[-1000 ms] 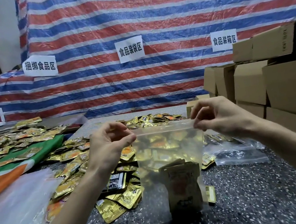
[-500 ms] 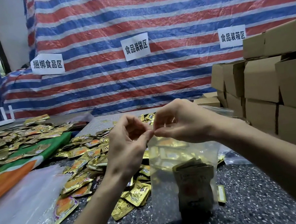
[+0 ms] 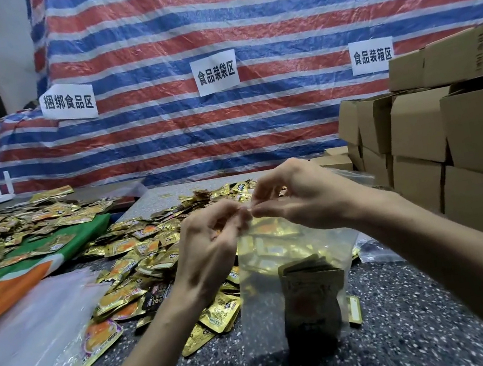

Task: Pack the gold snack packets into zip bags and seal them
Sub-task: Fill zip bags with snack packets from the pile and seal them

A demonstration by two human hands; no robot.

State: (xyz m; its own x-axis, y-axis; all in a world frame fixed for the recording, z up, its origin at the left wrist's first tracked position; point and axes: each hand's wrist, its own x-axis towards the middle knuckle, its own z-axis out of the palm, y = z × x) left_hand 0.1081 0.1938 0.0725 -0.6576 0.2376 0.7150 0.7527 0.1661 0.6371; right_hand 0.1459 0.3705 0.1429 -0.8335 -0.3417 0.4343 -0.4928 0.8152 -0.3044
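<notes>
Left hand (image 3: pixel 209 250) and right hand (image 3: pixel 301 195), two; clear plastic zip bag (image 3: pixel 261 305), one.
White paper signs (image 3: pixel 215 73), three; gold foil snack packets (image 3: pixel 139 260), brown cardboard boxes (image 3: pixel 482 128): uncountable.

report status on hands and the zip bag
Left hand and right hand both pinching zip bag top, fingertips together. Bag upright, gold packets inside. Nothing blocking; loose packets piled beside it.
</notes>
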